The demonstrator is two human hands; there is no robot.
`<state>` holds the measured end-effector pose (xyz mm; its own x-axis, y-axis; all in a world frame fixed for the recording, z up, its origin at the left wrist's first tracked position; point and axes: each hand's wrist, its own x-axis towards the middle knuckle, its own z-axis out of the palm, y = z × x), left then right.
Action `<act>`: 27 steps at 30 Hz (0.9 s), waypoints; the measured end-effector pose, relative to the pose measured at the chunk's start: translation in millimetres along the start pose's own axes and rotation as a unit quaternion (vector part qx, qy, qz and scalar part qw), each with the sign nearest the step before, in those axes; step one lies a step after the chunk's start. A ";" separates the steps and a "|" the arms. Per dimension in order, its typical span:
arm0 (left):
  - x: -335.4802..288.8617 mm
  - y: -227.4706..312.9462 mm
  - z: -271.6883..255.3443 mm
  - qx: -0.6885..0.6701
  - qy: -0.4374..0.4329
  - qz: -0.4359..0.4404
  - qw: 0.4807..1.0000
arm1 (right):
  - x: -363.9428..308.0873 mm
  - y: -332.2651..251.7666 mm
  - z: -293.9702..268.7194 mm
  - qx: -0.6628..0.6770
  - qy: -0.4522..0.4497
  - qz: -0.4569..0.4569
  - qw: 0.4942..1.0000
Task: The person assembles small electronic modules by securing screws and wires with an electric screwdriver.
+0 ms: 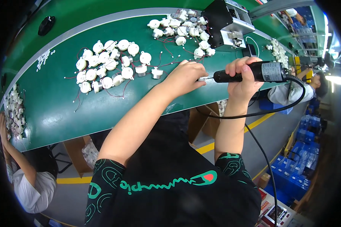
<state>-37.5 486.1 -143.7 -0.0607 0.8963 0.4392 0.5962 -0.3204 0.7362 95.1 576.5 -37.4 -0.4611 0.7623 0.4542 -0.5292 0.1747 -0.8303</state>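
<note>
My right hand (241,77) is wrapped round a black corded electric screwdriver (271,72), held level with its tip toward the left. At that tip my left hand (185,77) has its fingers pinched together. Whatever they hold is mostly hidden; only a small pale bit shows by the fingertips. Left of that hand, a small white-and-silver motor (157,73) with thin red and black wires lies on the green table (64,117). Beyond it spreads a group of similar round white motors (110,64).
Another pile of motors (182,30) lies at the back, beside a black and silver machine (221,24). Small white pieces (44,58) are scattered at far left. The screwdriver's cable (250,114) loops across my right forearm. Co-workers sit at left (36,189) and right (295,92).
</note>
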 end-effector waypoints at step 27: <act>-25.1 22.5 -43.5 0.318 0.138 -0.113 0.931 | 83.7 -26.5 -43.0 0.007 0.066 -0.111 0.992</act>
<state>-57.5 443.1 -115.8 -0.3932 0.7782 0.4897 0.8915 0.1922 0.4103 101.2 662.5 8.7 -0.2347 0.7808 0.5790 -0.6180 0.3399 -0.7089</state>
